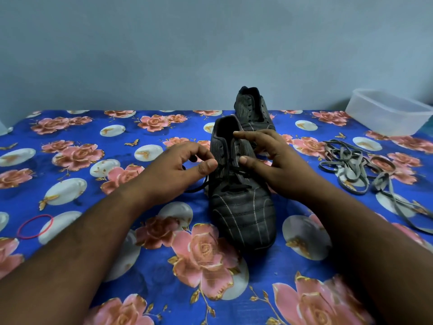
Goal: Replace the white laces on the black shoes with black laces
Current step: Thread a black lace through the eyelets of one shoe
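A black shoe (243, 207) stands in the middle of the table, toe toward me, with a black lace (234, 178) threaded through its lower eyelets. My left hand (178, 170) pinches one end of that lace at the shoe's left side; the lace trails down to the cloth. My right hand (274, 165) rests on the shoe's right side, its forefinger on the tongue and its thumb by the eyelets. A second black shoe (254, 109) without a lace stands just behind. The removed white laces (358, 170) lie in a loose heap to the right.
A blue floral cloth (145, 266) covers the table. A clear plastic box (386, 113) sits at the back right corner. A red rubber band (35, 226) lies near the left front. A grey wall rises behind the table.
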`<control>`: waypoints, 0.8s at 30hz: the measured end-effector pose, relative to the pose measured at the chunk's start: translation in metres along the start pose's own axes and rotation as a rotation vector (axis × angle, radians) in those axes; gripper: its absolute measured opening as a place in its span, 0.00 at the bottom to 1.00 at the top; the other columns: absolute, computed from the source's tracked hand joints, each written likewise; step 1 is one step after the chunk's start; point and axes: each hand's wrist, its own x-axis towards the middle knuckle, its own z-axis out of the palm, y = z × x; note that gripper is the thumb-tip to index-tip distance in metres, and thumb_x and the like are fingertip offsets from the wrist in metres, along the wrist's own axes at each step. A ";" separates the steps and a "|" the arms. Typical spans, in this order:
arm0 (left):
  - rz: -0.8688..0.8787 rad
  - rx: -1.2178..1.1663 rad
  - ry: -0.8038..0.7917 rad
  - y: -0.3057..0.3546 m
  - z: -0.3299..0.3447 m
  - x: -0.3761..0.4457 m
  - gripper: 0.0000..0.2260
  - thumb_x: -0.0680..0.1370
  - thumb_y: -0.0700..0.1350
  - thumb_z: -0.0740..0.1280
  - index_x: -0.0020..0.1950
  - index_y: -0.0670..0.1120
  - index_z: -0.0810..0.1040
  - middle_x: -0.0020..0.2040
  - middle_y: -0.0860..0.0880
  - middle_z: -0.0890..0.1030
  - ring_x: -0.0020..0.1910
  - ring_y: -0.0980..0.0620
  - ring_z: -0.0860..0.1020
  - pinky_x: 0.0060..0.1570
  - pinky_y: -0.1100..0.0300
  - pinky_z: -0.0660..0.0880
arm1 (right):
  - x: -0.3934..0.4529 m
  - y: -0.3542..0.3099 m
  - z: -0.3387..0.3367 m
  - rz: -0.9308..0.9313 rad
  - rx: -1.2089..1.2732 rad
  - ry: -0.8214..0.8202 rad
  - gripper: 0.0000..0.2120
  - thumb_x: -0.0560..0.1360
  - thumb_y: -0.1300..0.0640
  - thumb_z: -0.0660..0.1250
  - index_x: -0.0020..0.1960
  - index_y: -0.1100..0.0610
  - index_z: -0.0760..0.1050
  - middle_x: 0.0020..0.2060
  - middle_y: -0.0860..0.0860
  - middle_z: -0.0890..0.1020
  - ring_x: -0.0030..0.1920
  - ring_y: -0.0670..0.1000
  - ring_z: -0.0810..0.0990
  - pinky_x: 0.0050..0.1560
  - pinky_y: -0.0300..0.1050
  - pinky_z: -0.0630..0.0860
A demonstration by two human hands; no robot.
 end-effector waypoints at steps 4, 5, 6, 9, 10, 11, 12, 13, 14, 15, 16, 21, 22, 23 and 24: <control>0.036 0.056 0.000 -0.005 0.004 0.002 0.05 0.78 0.56 0.71 0.46 0.57 0.79 0.47 0.59 0.79 0.47 0.65 0.76 0.46 0.63 0.68 | 0.001 -0.004 0.000 0.023 0.024 -0.001 0.23 0.80 0.48 0.68 0.74 0.40 0.70 0.60 0.49 0.73 0.58 0.43 0.73 0.60 0.30 0.68; 0.043 0.042 -0.001 -0.004 0.003 0.001 0.04 0.79 0.53 0.72 0.46 0.56 0.79 0.47 0.58 0.79 0.42 0.67 0.75 0.44 0.64 0.67 | 0.001 -0.005 0.001 0.024 0.041 0.002 0.22 0.81 0.50 0.66 0.74 0.40 0.70 0.60 0.50 0.72 0.58 0.42 0.73 0.59 0.27 0.67; 0.050 0.044 0.001 -0.004 0.003 0.001 0.04 0.79 0.51 0.72 0.46 0.54 0.79 0.47 0.57 0.79 0.39 0.68 0.74 0.43 0.65 0.67 | 0.001 -0.005 0.001 0.021 0.059 0.004 0.21 0.82 0.52 0.65 0.74 0.41 0.70 0.60 0.51 0.72 0.58 0.41 0.72 0.58 0.26 0.65; 0.049 0.110 0.004 -0.006 -0.004 0.002 0.04 0.79 0.50 0.71 0.45 0.55 0.78 0.47 0.56 0.77 0.41 0.68 0.73 0.42 0.70 0.66 | 0.003 -0.005 0.001 0.016 0.078 -0.003 0.18 0.83 0.56 0.63 0.71 0.44 0.74 0.58 0.54 0.73 0.56 0.44 0.73 0.57 0.26 0.65; 0.047 0.154 0.007 -0.010 -0.008 0.003 0.05 0.79 0.53 0.70 0.44 0.57 0.77 0.47 0.57 0.77 0.44 0.66 0.73 0.45 0.68 0.68 | 0.003 -0.004 0.001 0.018 0.075 -0.007 0.18 0.83 0.56 0.63 0.71 0.45 0.74 0.57 0.55 0.73 0.55 0.45 0.73 0.57 0.26 0.65; 0.042 0.207 0.024 -0.013 -0.012 0.004 0.06 0.78 0.58 0.69 0.43 0.59 0.76 0.47 0.59 0.76 0.49 0.63 0.74 0.49 0.63 0.71 | 0.003 -0.004 0.000 0.022 0.076 -0.010 0.17 0.83 0.57 0.64 0.71 0.45 0.75 0.57 0.55 0.73 0.55 0.45 0.73 0.56 0.26 0.65; 0.021 0.274 0.057 -0.017 -0.015 0.004 0.07 0.76 0.61 0.68 0.42 0.61 0.75 0.48 0.59 0.77 0.53 0.58 0.74 0.54 0.54 0.73 | 0.003 -0.005 -0.002 0.024 0.080 -0.015 0.17 0.83 0.57 0.64 0.70 0.46 0.75 0.57 0.55 0.73 0.54 0.45 0.73 0.56 0.26 0.65; -0.011 0.338 0.098 -0.020 -0.020 0.005 0.07 0.75 0.63 0.67 0.42 0.62 0.75 0.49 0.59 0.77 0.56 0.53 0.74 0.58 0.47 0.72 | 0.002 -0.006 -0.003 0.026 0.087 -0.020 0.17 0.83 0.56 0.64 0.70 0.46 0.75 0.56 0.55 0.73 0.53 0.44 0.73 0.55 0.25 0.65; -0.063 0.399 0.137 -0.022 -0.024 0.005 0.07 0.76 0.62 0.67 0.42 0.61 0.76 0.51 0.58 0.78 0.58 0.50 0.74 0.60 0.45 0.70 | 0.002 -0.007 -0.005 0.026 0.094 -0.024 0.17 0.83 0.56 0.64 0.70 0.47 0.75 0.56 0.54 0.73 0.53 0.42 0.73 0.54 0.24 0.65; -0.127 0.457 0.181 -0.024 -0.028 0.005 0.07 0.77 0.60 0.69 0.44 0.60 0.76 0.54 0.56 0.79 0.61 0.48 0.74 0.61 0.45 0.68 | 0.001 -0.008 -0.006 0.027 0.100 -0.025 0.17 0.83 0.56 0.64 0.70 0.47 0.75 0.56 0.54 0.74 0.52 0.41 0.73 0.54 0.24 0.65; -0.193 0.508 0.225 -0.027 -0.033 0.005 0.06 0.78 0.58 0.69 0.45 0.59 0.77 0.56 0.53 0.79 0.63 0.46 0.73 0.61 0.45 0.67 | 0.001 -0.008 -0.007 0.031 0.106 -0.026 0.17 0.83 0.57 0.64 0.70 0.47 0.75 0.56 0.54 0.74 0.52 0.41 0.73 0.54 0.24 0.65; -0.261 0.366 0.310 -0.040 -0.034 0.005 0.07 0.78 0.59 0.70 0.49 0.58 0.79 0.56 0.54 0.78 0.62 0.46 0.74 0.60 0.42 0.72 | 0.001 -0.009 -0.009 0.054 0.121 -0.029 0.17 0.82 0.58 0.65 0.69 0.46 0.76 0.57 0.51 0.74 0.51 0.41 0.74 0.54 0.25 0.66; -0.217 0.235 0.300 -0.036 -0.029 0.005 0.08 0.77 0.60 0.70 0.51 0.58 0.80 0.54 0.56 0.77 0.60 0.48 0.76 0.59 0.43 0.75 | 0.000 -0.009 -0.009 0.055 0.123 -0.031 0.17 0.82 0.58 0.66 0.69 0.45 0.76 0.56 0.50 0.74 0.50 0.39 0.73 0.53 0.25 0.66; -0.170 0.136 0.273 -0.030 -0.024 0.005 0.10 0.77 0.61 0.71 0.53 0.58 0.80 0.53 0.59 0.77 0.58 0.52 0.76 0.58 0.45 0.76 | 0.000 -0.009 -0.010 0.054 0.122 -0.034 0.18 0.81 0.57 0.67 0.69 0.45 0.75 0.56 0.50 0.74 0.50 0.38 0.73 0.53 0.25 0.67; -0.106 0.101 0.228 -0.024 -0.017 0.005 0.11 0.76 0.62 0.70 0.54 0.58 0.80 0.52 0.61 0.77 0.57 0.54 0.76 0.58 0.46 0.77 | 0.000 -0.009 -0.010 0.053 0.118 -0.035 0.18 0.81 0.57 0.67 0.69 0.45 0.75 0.56 0.49 0.73 0.50 0.37 0.73 0.54 0.25 0.67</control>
